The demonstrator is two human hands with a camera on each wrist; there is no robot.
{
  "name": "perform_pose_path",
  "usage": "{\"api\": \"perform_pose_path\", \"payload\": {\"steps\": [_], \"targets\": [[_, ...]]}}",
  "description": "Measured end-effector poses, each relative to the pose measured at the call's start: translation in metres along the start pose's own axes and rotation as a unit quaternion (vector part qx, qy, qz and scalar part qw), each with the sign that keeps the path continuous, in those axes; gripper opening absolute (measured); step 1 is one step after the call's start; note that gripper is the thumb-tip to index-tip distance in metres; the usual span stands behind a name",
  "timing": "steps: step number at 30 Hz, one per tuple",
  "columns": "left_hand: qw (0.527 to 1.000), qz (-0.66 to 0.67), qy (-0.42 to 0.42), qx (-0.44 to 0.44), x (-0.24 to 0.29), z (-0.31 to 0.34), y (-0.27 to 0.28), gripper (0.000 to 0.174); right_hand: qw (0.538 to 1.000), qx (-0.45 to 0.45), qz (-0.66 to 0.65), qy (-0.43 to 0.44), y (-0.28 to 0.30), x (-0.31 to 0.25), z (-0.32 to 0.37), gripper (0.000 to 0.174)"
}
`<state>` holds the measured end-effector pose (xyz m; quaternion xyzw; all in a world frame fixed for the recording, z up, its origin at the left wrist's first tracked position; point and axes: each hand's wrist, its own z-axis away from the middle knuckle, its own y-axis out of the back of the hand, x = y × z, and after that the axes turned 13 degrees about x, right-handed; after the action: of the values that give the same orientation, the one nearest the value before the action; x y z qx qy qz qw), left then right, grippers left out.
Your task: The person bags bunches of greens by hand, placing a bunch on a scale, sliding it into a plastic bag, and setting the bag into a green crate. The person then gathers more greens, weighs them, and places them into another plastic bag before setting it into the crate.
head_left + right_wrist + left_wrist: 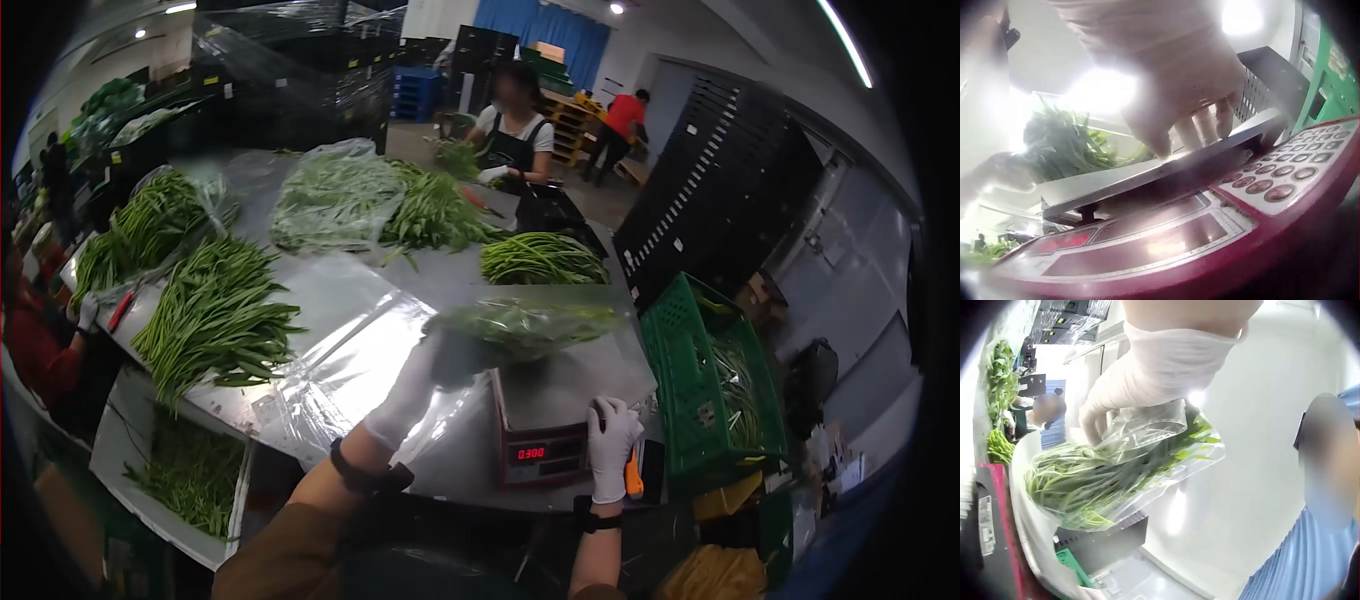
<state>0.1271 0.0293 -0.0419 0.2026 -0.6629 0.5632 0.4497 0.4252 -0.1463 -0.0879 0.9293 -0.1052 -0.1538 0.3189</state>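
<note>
My gloved left hand (412, 388) grips a clear plastic bag of leafy greens (530, 325) by its gathered end, the fingers curled over the plastic in the left wrist view. The bag overlaps the far part of a red scale (575, 450) in the head view; the scale's lit display (530, 454) reads 0.300. My gloved right hand (612, 450) is at the scale's near right corner. Its fingers (1200, 128) point down with the tips on the edge of the metal weighing plate (1110, 185); the keypad (1285, 169) lies in front of it.
Bunches of greens (220, 315) lie to the left, with more stems (545, 258) beyond the scale. Flat plastic bags (345, 345) cover the middle of the metal table. A green crate (690, 440) stands right; an orange-handled tool (633, 472) lies beside my right hand. Another person (515, 130) works opposite.
</note>
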Motion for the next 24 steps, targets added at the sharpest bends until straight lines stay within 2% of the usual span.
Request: {"api": "perform_pose_path", "payload": {"steps": [2,4,5,7,8,9,10,13,15,19,21,22,23,24], "targets": [[1.000,-0.004,-0.006,0.008,0.023,0.022,-0.006,0.064,1.000,-0.001,0.003,0.003,0.000,-0.002,-0.001,0.030],[0.998,-0.007,-0.025,-0.065,0.033,0.043,0.000,0.057,1.000,-0.011,0.013,0.000,0.008,-0.009,0.003,0.047],[0.993,-0.082,-0.063,-0.060,0.042,0.058,0.000,0.046,1.000,-0.017,0.018,-0.002,0.013,-0.013,0.006,0.057],[0.962,-0.232,-0.137,-0.041,0.059,0.088,0.000,0.033,0.984,0.010,-0.173,-0.043,0.021,-0.031,0.017,0.081],[0.949,-0.265,-0.164,-0.040,0.062,0.099,0.003,0.034,0.962,0.027,-0.264,-0.065,0.025,-0.037,0.022,0.094],[0.935,-0.298,-0.191,-0.037,0.064,0.109,0.007,0.036,0.931,-0.015,-0.345,-0.115,0.032,-0.040,0.028,0.117],[0.922,-0.323,-0.208,-0.054,0.058,0.116,0.028,0.041,0.894,0.042,-0.411,-0.173,0.058,-0.074,0.013,0.097],[0.914,-0.352,-0.169,-0.110,0.053,0.122,0.065,0.048,0.857,0.021,-0.470,-0.212,0.086,-0.067,0.019,0.092],[0.930,-0.320,-0.114,-0.137,0.045,0.114,0.064,0.052,0.846,0.001,-0.482,-0.227,0.097,-0.053,0.033,0.089],[0.973,-0.127,0.021,-0.191,0.009,0.100,0.029,0.061,0.819,-0.028,-0.499,-0.282,0.110,-0.017,0.075,0.083],[0.964,0.012,0.115,-0.241,-0.013,0.096,0.020,0.066,0.797,-0.018,-0.503,-0.335,0.117,0.003,0.103,0.080],[0.942,0.082,0.172,-0.276,-0.021,0.096,0.013,0.068,0.778,-0.004,-0.510,-0.367,0.118,0.014,0.116,0.079],[0.913,0.141,0.225,-0.308,-0.029,0.096,0.003,0.070,0.735,0.021,-0.542,-0.408,0.120,0.025,0.129,0.077],[0.882,0.178,0.273,-0.339,-0.037,0.096,-0.008,0.073,0.665,0.058,-0.599,-0.442,0.124,0.035,0.142,0.076]]}}
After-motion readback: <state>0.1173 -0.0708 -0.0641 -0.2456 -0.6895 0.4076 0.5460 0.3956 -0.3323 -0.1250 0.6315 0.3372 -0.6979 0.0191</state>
